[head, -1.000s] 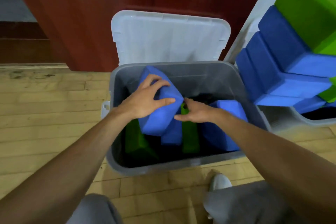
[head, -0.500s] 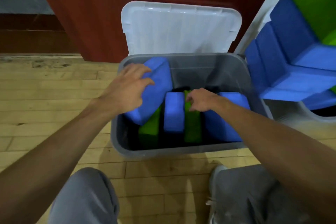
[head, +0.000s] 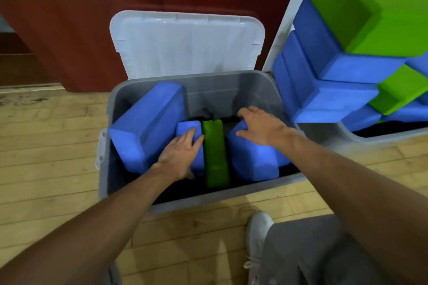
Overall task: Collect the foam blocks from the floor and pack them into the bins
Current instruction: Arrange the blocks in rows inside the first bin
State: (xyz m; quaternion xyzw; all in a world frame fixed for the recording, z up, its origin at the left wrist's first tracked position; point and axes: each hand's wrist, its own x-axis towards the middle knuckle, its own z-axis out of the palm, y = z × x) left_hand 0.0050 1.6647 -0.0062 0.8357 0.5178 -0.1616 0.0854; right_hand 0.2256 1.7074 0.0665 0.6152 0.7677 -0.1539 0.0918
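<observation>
your grey bin (head: 220, 90) stands open on the wood floor (head: 46, 146), with its white lid (head: 185, 44) upright behind its back wall. four foam blocks are inside the bin. a large blue block (head: 148, 125) leans tilted against the bin's left wall. a narrow blue block (head: 188, 126) stands on edge near the bin's middle, with a green block (head: 215, 152) on edge touching its right side. a second large blue block (head: 252, 162) sits tilted at the bin's right side.

your left hand (head: 183, 152) lies palm down on the narrow blue block, fingers straight and together, gripping nothing. your right hand (head: 261, 127) rests on the upper end of the second large blue block, fingers spread and not closed round it.

just right of the bin, a second bin (head: 361, 136) carries a heap of blue and green blocks (head: 324, 76) rising well above its rim. in front of the grey bin, your white shoe (head: 257, 229) and grey trouser leg (head: 301, 250) are on the floor.
</observation>
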